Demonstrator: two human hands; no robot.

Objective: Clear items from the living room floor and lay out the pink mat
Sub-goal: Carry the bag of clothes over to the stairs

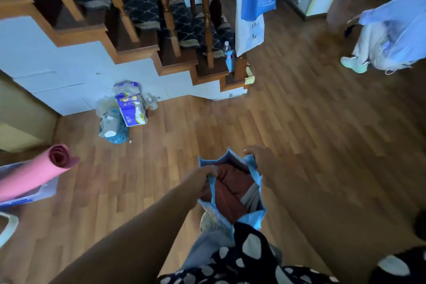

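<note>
Grip of the left hand (pixel 202 182) is pinched closed on the near rim of the blue bag (pixel 230 193); the right hand (pixel 265 166), fingers loosely spread, rests on the far rim. Should the thin rim slip, the clothes (pixel 232 191) may spill onto the floor (pixel 299 134). At left, the pink mat (pixel 34 173) lies rolled, well apart.

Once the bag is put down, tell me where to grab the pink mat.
Grip the pink mat around its rolled body, just behind the open spiral end, coming from above with fingers wrapped across the roll. It lies tilted, that end sticking out free over the floor, while the far end runs out of view at the left edge.
</note>
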